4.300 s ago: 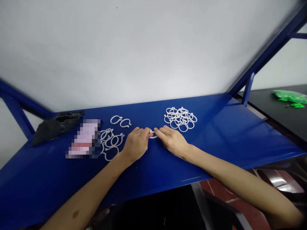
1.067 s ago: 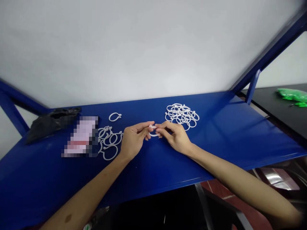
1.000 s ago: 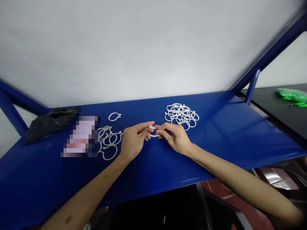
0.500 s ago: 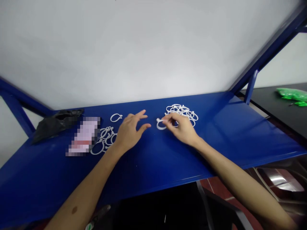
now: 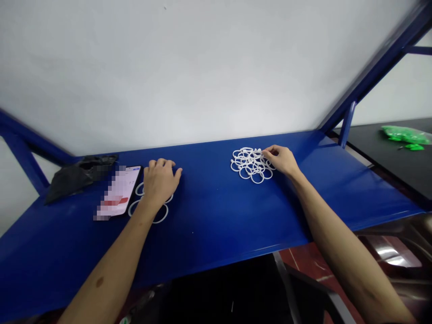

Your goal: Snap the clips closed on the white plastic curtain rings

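A heap of white plastic curtain rings (image 5: 257,182) lies on the blue tabletop (image 5: 216,216), right of the middle. At the heap's right edge is my right hand (image 5: 281,158), thumb and forefinger pinched on one ring there. My left hand (image 5: 161,180) is back up, with thumb and fingers apart, over a smaller group of white rings (image 5: 163,214). The hand and forearm hide much of that group, and I cannot see whether the fingertips touch a ring.
Left of the smaller group lies a phone (image 5: 118,191) with a lit, partly blurred screen. A black plastic bag (image 5: 72,177) rests at the far left. Blue frame bars (image 5: 347,123) slope up at both sides. Green items in clear plastic (image 5: 405,133) lie on a black table.
My left hand has moved left onto the smaller group. My right hand has moved right to the heap's far side; the ring it held left of the heap is no longer there.
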